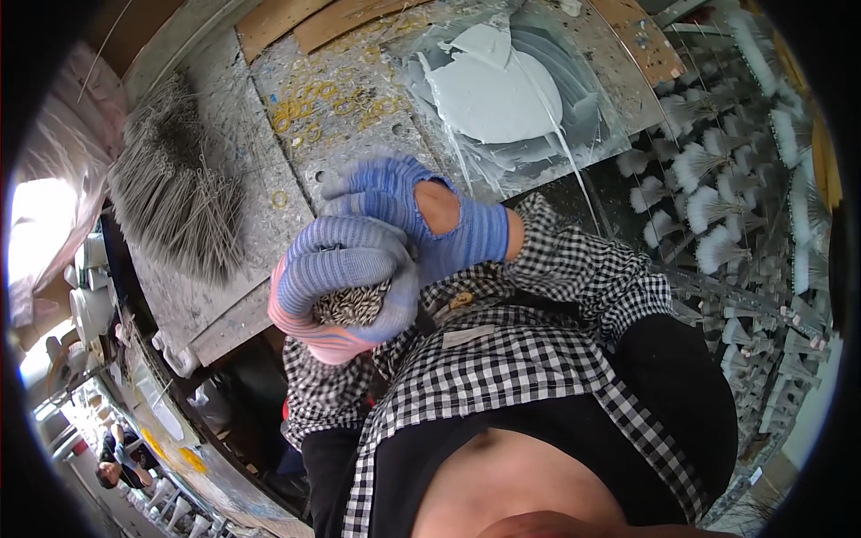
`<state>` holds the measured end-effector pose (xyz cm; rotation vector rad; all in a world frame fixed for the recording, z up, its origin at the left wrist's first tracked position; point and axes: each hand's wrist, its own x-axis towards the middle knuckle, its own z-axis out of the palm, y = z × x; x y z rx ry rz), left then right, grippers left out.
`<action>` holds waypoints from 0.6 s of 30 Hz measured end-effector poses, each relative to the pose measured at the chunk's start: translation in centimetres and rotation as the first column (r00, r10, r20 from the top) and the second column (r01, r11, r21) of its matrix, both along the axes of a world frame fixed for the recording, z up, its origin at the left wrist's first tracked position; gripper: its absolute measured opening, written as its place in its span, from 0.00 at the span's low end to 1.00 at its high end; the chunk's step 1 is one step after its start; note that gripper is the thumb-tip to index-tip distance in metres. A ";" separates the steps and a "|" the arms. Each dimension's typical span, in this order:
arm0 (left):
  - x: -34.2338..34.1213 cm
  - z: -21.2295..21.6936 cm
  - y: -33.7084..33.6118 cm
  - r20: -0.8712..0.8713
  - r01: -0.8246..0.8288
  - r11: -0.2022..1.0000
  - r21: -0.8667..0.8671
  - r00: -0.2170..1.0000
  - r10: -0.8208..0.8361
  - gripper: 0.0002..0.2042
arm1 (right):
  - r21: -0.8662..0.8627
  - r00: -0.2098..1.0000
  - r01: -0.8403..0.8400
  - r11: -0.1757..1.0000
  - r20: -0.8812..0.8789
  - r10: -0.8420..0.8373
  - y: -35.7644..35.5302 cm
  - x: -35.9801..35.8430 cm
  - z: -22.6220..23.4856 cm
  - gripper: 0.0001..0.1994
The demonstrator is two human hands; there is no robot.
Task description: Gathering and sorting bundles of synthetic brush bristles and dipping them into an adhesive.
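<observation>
My left hand (300, 278), in a blue, grey and pink striped knit glove, is wrapped round a tight bundle of thin grey stalks (354, 307). The cut-looking ends of the bundle face up between fingers and palm. My right hand (439, 211) wears a blue striped glove with a hole showing skin at the back. It lies close against the far right side of the left hand, fingers stretched leftward, their tips blurred by motion. Whether it touches the bundle is hidden.
On the stained table (242, 134), a heap of grey stalks (175, 193) lies left, with scattered yellow rings (300, 108) farther back. A glass sheet bears white paste (493, 94) and a scraper blade (482, 43). Racks of white fan-shaped tufts (717, 197) stand right. Another person (126, 462) is far left.
</observation>
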<state>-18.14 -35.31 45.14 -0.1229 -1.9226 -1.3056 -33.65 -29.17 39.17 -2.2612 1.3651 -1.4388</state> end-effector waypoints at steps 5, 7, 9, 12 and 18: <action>-2.5 -7.2 -0.5 0.075 -0.570 0.821 -0.034 0.817 0.571 0.17 | 0.198 0.924 -0.069 0.978 0.383 -0.012 -1.9 2.5 -8.6 0.26; -2.6 -7.4 -0.7 0.085 -0.616 0.787 -0.043 0.782 0.617 0.17 | 0.320 0.546 -0.374 0.870 0.835 -0.072 -1.7 3.4 -8.8 0.21; -2.2 -7.2 0.1 -0.059 -0.433 0.897 0.086 0.897 0.438 0.19 | 0.246 0.797 -0.180 0.952 0.603 -0.005 -1.9 2.7 -9.1 0.19; -3.0 -8.4 -0.2 0.096 -0.652 0.758 0.004 0.755 0.649 0.20 | 0.172 0.867 0.043 0.984 0.482 -0.122 -1.6 3.8 -10.4 0.19; -2.7 -8.8 0.7 -0.072 -0.421 0.868 0.262 0.889 0.453 0.16 | 0.243 0.745 -0.082 0.966 0.659 -0.103 -1.9 4.1 -11.1 0.25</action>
